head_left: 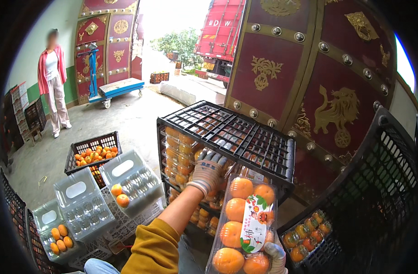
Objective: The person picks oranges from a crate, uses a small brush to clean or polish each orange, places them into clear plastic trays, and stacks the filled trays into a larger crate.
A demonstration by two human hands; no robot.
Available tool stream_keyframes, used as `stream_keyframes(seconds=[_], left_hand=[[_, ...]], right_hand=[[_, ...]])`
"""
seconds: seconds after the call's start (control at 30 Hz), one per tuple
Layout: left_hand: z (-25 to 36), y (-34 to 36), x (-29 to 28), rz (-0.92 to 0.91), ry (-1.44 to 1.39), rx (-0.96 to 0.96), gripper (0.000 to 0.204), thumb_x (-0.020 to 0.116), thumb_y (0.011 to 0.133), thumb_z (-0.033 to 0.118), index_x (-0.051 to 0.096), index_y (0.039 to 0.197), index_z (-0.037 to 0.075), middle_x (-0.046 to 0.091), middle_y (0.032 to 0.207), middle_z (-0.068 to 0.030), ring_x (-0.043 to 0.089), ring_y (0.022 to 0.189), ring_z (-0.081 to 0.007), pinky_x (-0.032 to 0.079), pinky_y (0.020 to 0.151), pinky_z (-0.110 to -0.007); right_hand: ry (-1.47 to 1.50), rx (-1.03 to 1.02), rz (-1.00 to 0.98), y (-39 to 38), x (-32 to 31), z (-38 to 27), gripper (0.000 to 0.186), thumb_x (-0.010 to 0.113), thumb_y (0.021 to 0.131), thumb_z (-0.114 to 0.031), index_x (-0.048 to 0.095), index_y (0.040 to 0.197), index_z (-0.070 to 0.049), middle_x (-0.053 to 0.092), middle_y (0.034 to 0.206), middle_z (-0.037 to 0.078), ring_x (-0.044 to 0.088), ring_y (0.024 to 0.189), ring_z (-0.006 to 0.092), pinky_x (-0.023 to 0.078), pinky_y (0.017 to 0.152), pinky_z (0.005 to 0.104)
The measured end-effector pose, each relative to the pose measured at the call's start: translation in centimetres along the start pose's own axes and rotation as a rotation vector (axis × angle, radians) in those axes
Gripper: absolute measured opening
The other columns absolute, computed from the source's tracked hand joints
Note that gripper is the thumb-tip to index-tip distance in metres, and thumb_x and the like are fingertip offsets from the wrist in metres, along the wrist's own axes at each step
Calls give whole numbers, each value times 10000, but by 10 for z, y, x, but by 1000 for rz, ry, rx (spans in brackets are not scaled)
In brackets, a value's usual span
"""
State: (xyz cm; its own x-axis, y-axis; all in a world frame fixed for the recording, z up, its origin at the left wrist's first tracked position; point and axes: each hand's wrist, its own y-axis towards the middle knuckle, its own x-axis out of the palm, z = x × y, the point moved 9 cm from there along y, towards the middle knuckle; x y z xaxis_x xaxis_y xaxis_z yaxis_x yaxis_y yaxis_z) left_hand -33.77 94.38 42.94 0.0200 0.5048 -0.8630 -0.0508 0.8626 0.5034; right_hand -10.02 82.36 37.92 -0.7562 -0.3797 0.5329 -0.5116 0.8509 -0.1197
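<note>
My right hand (276, 256), in a pale glove with a grey palm, grips the lower right edge of a clear plastic pack of persimmons (231, 234). The pack is closed, tilted up in front of me, and has a white label with green leaves. My left hand (208, 172), in a striped glove with grey fingertips, reaches into the open side of a black plastic crate (227, 119) lying on its side. Its fingers are stretched out against stacked packs of persimmons (178, 153), with the tips partly hidden. The raised pack covers part of the crate's lower front.
Open clear trays (83, 214) stand at left on white crates (126, 228), some holding loose persimmons. Behind them is a black crate of persimmons (95, 155). Another black crate (355, 196) rises at right. A blue platform scale (120, 88) and a person (53, 82) are farther back.
</note>
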Motion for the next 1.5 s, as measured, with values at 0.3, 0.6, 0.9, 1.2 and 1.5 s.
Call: stream_keyframes(seconds=[0.3,0.6,0.9,1.2,1.5], left_hand=[[6,-13,46,243,-63,54,481,453,756,181,444,1218,48,463,1241,-94,396,1182,-234,267,1021,-368],[-18,-16,138,270,-1259,-166,515,435,804,326,381,1256,85,402,1281,-92,341,1210,-248,246,1032,-380],[4,-43,93,216,14,-51,445,537,758,310,496,1160,124,495,1159,-126,428,1131,-285,307,966,-412],[-3,-35,25,83,-285,157,487,689,564,190,577,1032,118,536,1068,-105,486,1037,-297,384,879,-402],[-5,-53,41,186,-289,34,581,651,645,152,476,1198,122,405,1282,-134,340,1221,-316,303,1004,-398]], right_hand=[[187,-112,-49,88,21,-4,566,587,754,-217,392,1242,-5,552,1110,113,563,968,216,462,835,336],[277,-46,-192,174,56,-14,396,538,791,-179,494,1144,-6,571,1091,138,563,988,265,429,911,387],[40,-177,60,236,56,-3,262,510,835,-99,533,1094,-61,570,1031,59,569,898,171,505,737,314],[-1071,-861,184,165,72,-29,496,593,811,-208,431,1209,38,533,1113,231,545,949,303,416,846,346],[-1372,-938,266,186,90,-30,454,590,822,-308,543,1105,44,568,1096,195,542,999,287,402,878,348]])
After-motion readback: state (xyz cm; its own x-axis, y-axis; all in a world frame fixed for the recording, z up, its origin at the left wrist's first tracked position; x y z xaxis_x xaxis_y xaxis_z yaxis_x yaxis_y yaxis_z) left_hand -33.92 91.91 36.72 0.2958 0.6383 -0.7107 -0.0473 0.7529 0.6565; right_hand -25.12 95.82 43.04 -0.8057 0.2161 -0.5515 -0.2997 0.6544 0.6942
